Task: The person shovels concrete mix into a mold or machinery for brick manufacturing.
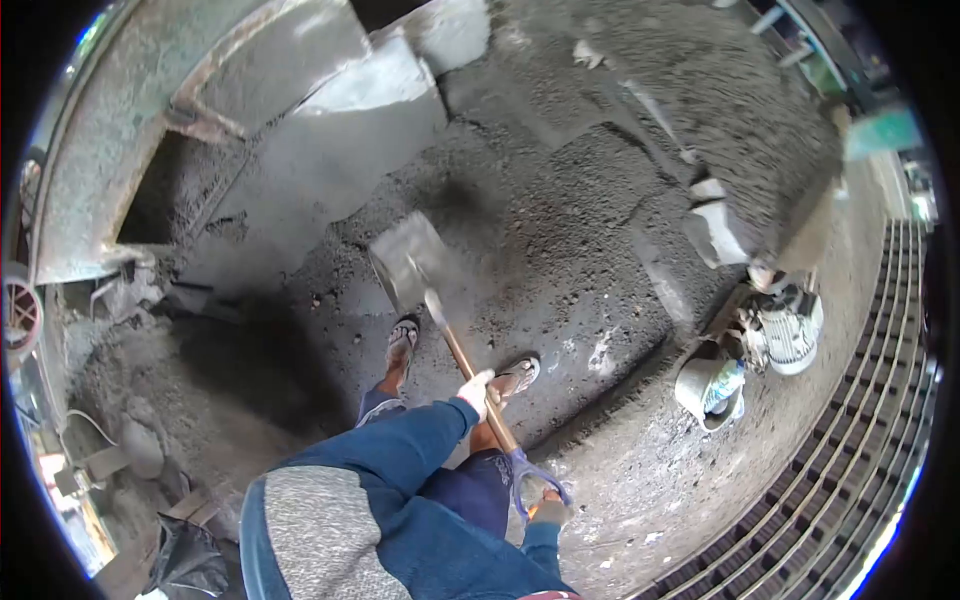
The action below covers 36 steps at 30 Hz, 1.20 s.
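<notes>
A shovel [459, 352] slants across the middle of the view, its wide metal blade raised toward the upper left and slightly smeared by motion. My left hand [478, 392] is closed around the wooden shaft, about halfway along. Lower down, my right hand [548, 508] grips the purple D-shaped handle [518, 480] at the shaft's end. Both hands look pale, perhaps gloved. The blade hangs just beyond my sandalled feet; whether any material lies on it is hard to tell. Under and around it spreads dark grey, gritty material [570, 230] with small lumps.
A worn metal frame [110, 150] curves along the left. Pale slabs [375, 80] lie at the top. On the right stand a bucket [710, 390] and a white sack-like bundle [790, 335], beside a metal grating [850, 420]. A black plastic bag [187, 558] sits at lower left.
</notes>
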Motion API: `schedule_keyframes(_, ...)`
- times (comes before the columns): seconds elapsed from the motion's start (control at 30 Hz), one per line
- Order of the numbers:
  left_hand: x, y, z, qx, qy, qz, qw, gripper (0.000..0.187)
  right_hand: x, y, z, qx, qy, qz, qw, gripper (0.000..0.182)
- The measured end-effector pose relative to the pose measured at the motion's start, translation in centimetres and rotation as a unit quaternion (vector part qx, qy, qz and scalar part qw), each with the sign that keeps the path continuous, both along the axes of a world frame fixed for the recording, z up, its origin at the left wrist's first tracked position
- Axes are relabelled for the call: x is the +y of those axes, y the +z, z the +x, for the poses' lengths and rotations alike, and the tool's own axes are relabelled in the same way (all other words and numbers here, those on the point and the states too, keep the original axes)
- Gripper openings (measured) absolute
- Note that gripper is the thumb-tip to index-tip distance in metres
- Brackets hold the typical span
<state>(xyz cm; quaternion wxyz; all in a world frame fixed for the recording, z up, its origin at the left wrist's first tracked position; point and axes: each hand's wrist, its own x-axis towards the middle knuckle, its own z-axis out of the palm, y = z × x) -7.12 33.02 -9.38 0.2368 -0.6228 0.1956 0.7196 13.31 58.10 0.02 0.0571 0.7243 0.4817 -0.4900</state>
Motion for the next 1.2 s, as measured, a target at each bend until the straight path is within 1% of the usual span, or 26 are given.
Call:
schedule_keyframes(0.07, -1.2, -4.9, 4.4, -0.036, 0.005, 0.048, 0.998, 0.027, -2.6, 0.9, 0.4, -0.024, 0.073, 0.049, 0.996, 0.018)
schedule_keyframes(0.1, -2.4, -6.2, 5.3, -0.051, 0.015, 0.060, 0.997, 0.025, -4.2, 1.3, 0.6, -0.035, 0.109, 0.072, 0.991, 0.019)
schedule_keyframes(0.2, -6.8, -9.7, 7.3, -0.072, 0.038, 0.078, 0.994, 0.021, -9.5, 0.0, -1.2, -0.134, 0.175, 0.050, 0.974, 0.016)
schedule_keyframes(0.23, -9.4, -11.2, 6.9, -0.066, 0.038, 0.069, 0.995, 0.020, -9.5, -5.9, 2.9, -0.034, 0.178, 0.118, 0.976, 0.018)
schedule_keyframes(0.27, -12.3, -12.5, 6.3, -0.060, 0.036, 0.060, 0.996, 0.020, -11.6, -9.8, 3.7, -0.021, 0.268, 0.110, 0.957, 0.016)
schedule_keyframes(0.3, -16.1, -12.9, 4.9, -0.050, 0.028, 0.020, 0.998, 0.019, -14.5, -13.0, 4.0, -0.008, 0.356, 0.099, 0.929, 0.014)
schedule_keyframes(0.33, -20.2, -13.3, 2.5, -0.036, 0.018, -0.020, 0.999, 0.018, -18.9, -12.9, 0.7, -0.004, 0.360, 0.073, 0.930, 0.014)
schedule_keyframes(0.4, -28.4, -16.9, -0.9, -0.016, 0.074, 0.026, 0.997, 0.014, -30.1, -3.8, -12.2, -0.074, 0.311, -0.019, 0.947, 0.014)
schedule_keyframes(0.43, -29.2, -16.6, -1.3, -0.002, 0.054, 0.013, 0.998, 0.013, -33.6, -0.3, -16.5, -0.095, 0.288, -0.063, 0.951, 0.014)
schedule_keyframes(0.5, -29.0, -14.9, -1.5, 0.028, 0.004, -0.006, 1.000, 0.011, -31.8, -0.4, -14.8, -0.025, 0.293, -0.064, 0.954, 0.015)
schedule_keyframes(0.53, -27.0, -13.0, -0.7, 0.086, 0.008, -0.078, 0.993, 0.013, -31.0, -0.4, -14.1, 0.010, 0.294, -0.066, 0.954, 0.018)
schedule_keyframes(0.57, -25.5, -11.8, -1.2, 0.062, 0.009, -0.058, 0.996, 0.014, -27.4, -2.6, -11.7, 0.086, 0.167, -0.136, 0.973, 0.014)
schedule_keyframes(0.6, -24.2, -10.7, -0.9, 0.032, 0.010, -0.041, 0.999, 0.015, -23.7, -4.9, -9.2, 0.155, 0.012, -0.201, 0.967, 0.010)
schedule_keyframes(0.63, -22.6, -10.0, 0.4, 0.032, 0.015, -0.024, 0.999, 0.015, -20.1, -7.0, -6.7, 0.197, -0.131, -0.251, 0.939, 0.007)
schedule_keyframes(0.67, -20.9, -9.3, 1.1, 0.036, 0.021, -0.010, 0.999, 0.014, -17.0, -8.3, -4.3, 0.212, -0.161, -0.256, 0.929, 0.012)
schedule_keyframes(0.7, -19.3, -6.9, 1.4, 0.060, 0.010, -0.009, 0.998, 0.015, -13.8, -9.7, -1.2, 0.214, -0.132, -0.232, 0.939, 0.020)
schedule_keyframes(0.77, -16.0, -1.1, 1.0, 0.088, -0.009, -0.008, 0.996, 0.016, -7.3, -15.0, 6.3, 0.226, -0.049, -0.195, 0.953, 0.036)
schedule_keyframes(0.83, -13.0, 5.9, -0.6, 0.113, -0.013, 0.011, 0.993, 0.016, -7.1, -9.9, 3.9, 0.210, -0.172, -0.232, 0.934, 0.026)
schedule_keyframes(0.87, -11.5, 10.0, -2.2, 0.137, -0.008, 0.027, 0.990, 0.016, -7.1, -7.9, 2.7, 0.202, -0.233, -0.251, 0.918, 0.027)
schedule_keyframes(0.9, -10.1, 12.5, -3.5, 0.164, -0.010, 0.038, 0.986, 0.015, -7.0, -9.7, 2.5, 0.195, -0.169, -0.206, 0.944, 0.026)
schedule_keyframes(0.97, -8.1, 17.4, -6.9, 0.268, -0.049, 0.082, 0.959, 0.013, -6.2, -14.9, 2.8, 0.172, -0.039, -0.106, 0.979, 0.025)
schedule_keyframes(1.0, -7.1, 19.7, -8.7, 0.315, -0.070, 0.104, 0.941, 0.012, -4.8, -14.0, 2.0, 0.185, 0.009, -0.268, 0.945, 0.016)
schedule_keyframes(1.03, -5.9, 21.7, -9.9, 0.384, -0.117, 0.041, 0.915, 0.010, -4.1, -13.6, 1.3, 0.179, 0.024, -0.291, 0.939, 0.014)
schedule_keyframes(1.07, -4.7, 22.0, -10.8, 0.393, -0.159, 0.055, 0.904, 0.010, -3.7, -13.7, 1.6, 0.173, 0.010, -0.277, 0.945, 0.014)
schedule_keyframes(1.13, -1.8, 21.8, -10.3, 0.389, -0.189, 0.113, 0.895, 0.011, -2.2, -13.1, 4.1, 0.176, -0.041, -0.241, 0.953, 0.017)
schedule_keyframes(1.2, 1.5, 19.9, -7.7, 0.286, -0.189, 0.158, 0.926, 0.012, -0.8, -9.4, 7.9, 0.183, -0.090, -0.215, 0.955, 0.017)
